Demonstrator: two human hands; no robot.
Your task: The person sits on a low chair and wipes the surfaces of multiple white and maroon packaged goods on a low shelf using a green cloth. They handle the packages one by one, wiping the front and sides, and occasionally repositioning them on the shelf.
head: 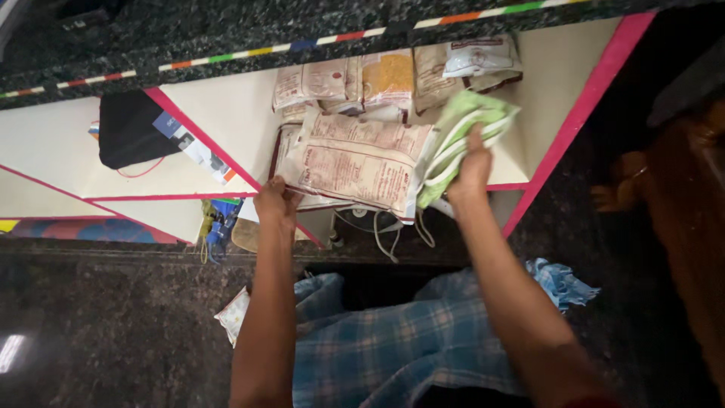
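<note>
Both arms outstretched, left hand (276, 199) gripping printed packet (355, 162), right hand (472, 170) clutching green packet (464, 132)

We saw cream shelving (226, 113) with pink edge strips (574, 121), split by slanted dividers. Above it ran a dark speckled stone counter (189, 30) edged with multicolour tape (317, 40). Floor (98, 317) was dark polished granite, with a light glare at far left. Right side sat in shadow.

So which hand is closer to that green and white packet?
Right. The right hand grips the green and white packet itself; the left hand is off to its left, at the big printed packet's corner.
</note>
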